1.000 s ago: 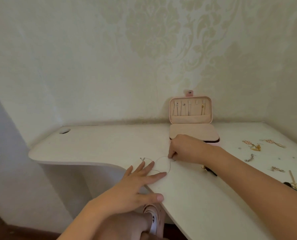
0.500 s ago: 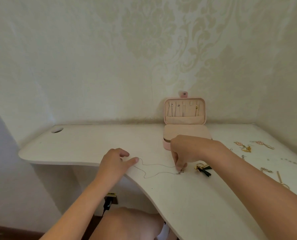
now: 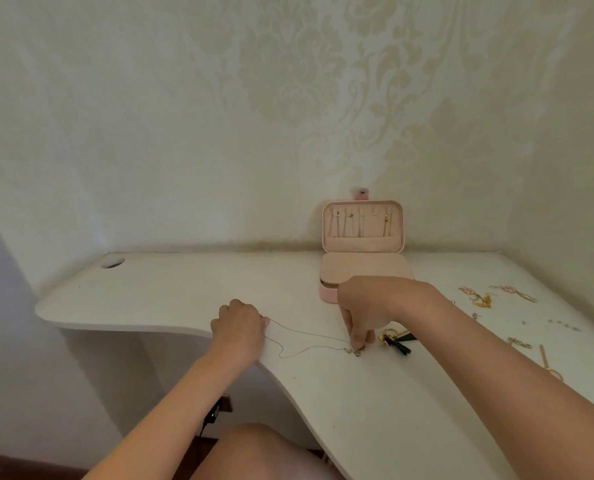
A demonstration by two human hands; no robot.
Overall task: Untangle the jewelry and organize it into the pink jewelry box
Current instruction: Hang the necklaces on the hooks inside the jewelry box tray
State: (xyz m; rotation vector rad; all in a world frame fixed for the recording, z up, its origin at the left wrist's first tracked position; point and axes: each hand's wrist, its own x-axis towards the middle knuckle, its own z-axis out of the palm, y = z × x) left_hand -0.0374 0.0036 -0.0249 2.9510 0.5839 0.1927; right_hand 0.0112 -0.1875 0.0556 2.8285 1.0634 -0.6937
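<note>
Desk, white with a curved front edge, stands against a wall of pale patterned wallpaper, and we look down at a person's two bare arms reaching across it. The pink jewelry box sits at the back of the desk, touching the wall, and we place everything else from it. Its lid stands open and upright, with several thin chains hanging inside above a beige pocket; a beige padded panel covers the base.

In front of the box, and running to its left, a fine silver necklace chain lies on the desk in a long, narrow loop. The left hand, well to the front left of the box, has its fingers curled in, and the fingertips pinch the far end of the chain. The right hand, just in front of the box, points its fingers down and pressed together, pinching the chain at its clasp end.

Just right of that hand lies a gold piece with black tassels. Further right of the box we see two pink and gold earrings, a few small pieces too tiny to tell, and a gold bar with a ring. Far left of the box there is an oval cable hole.
</note>
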